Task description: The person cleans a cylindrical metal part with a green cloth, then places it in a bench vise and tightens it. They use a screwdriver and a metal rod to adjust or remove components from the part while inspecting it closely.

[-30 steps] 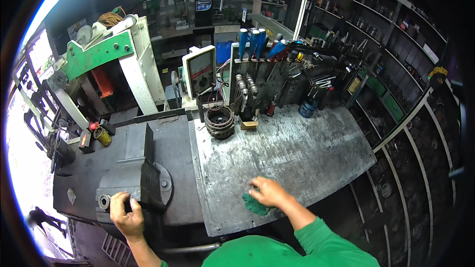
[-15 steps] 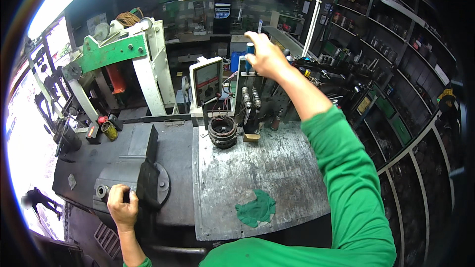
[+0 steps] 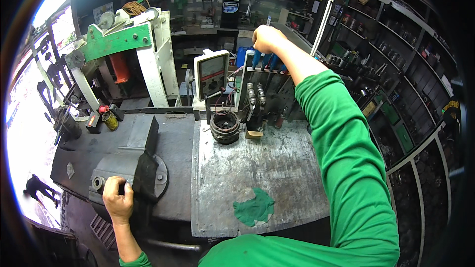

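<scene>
My right hand point(image 3: 267, 38) reaches far up over the bench and closes around the blue handle of a tool point(image 3: 257, 59) standing in a rack point(image 3: 262, 84) behind the worktop. My left hand point(image 3: 117, 199) rests curled on the near end of a grey bench vise point(image 3: 129, 168) at the bench's front left. A green rag point(image 3: 255, 207) lies loose on the metal sheet point(image 3: 277, 168) near the front edge. A round dark stator-like ring point(image 3: 225, 127) sits at the back of the sheet.
A white meter box point(image 3: 211, 73) stands behind the ring. A green and white press frame point(image 3: 128, 54) rises at back left, with small cans point(image 3: 110, 119) by its foot. Shelves full of parts point(image 3: 396, 69) line the right side.
My right hand left the green rag at the sheet's front edge and rose to the blue-handled tools in the back rack. The left hand stayed on the vise.
</scene>
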